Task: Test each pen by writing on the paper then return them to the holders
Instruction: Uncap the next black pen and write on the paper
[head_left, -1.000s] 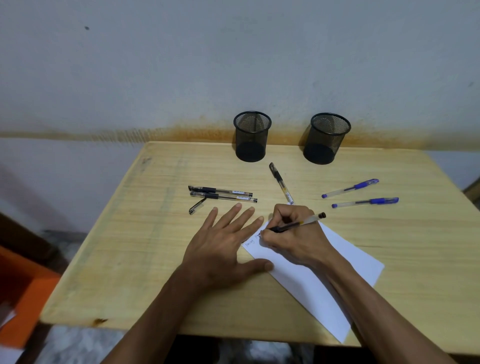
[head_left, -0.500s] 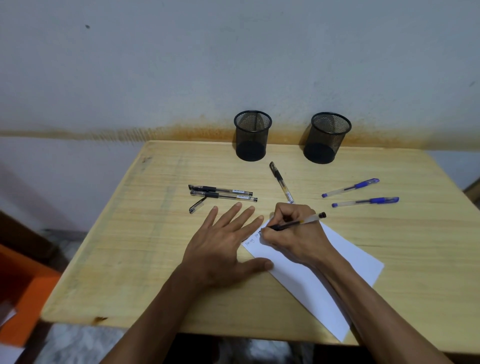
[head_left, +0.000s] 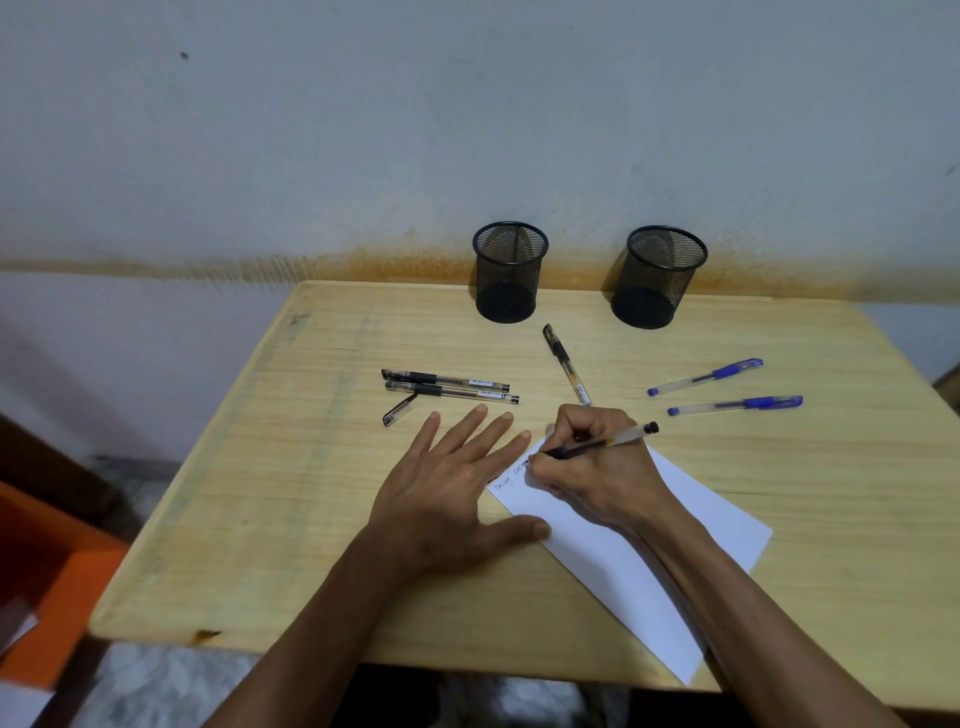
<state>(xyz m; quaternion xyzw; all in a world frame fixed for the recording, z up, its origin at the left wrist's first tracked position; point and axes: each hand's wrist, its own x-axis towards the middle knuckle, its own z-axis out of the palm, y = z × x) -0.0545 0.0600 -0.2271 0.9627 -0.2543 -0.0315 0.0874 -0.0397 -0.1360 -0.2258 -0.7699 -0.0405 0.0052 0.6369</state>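
Note:
My right hand (head_left: 592, 467) grips an uncapped black pen (head_left: 602, 442), its tip on the top left corner of a white sheet of paper (head_left: 670, 540) where a few handwritten marks show. My left hand (head_left: 457, 493) lies flat with fingers spread, its thumb pressing the sheet's left edge. Two black pens (head_left: 447, 387) lie side by side left of centre, with a loose black cap (head_left: 399, 410) beside them. A third black pen (head_left: 566, 364) lies near the holders. Two blue pens (head_left: 727, 387) lie at the right. Two black mesh holders (head_left: 509, 273) (head_left: 657, 278) stand at the table's back edge.
The wooden table (head_left: 270, 493) stands against a grey wall with a rust-coloured stain. An orange object (head_left: 47, 582) sits on the floor to the left, below the table's edge.
My right hand and the pen tip have shifted slightly right along the paper's top edge, leaving more writing. The left hand and the other pens have not moved.

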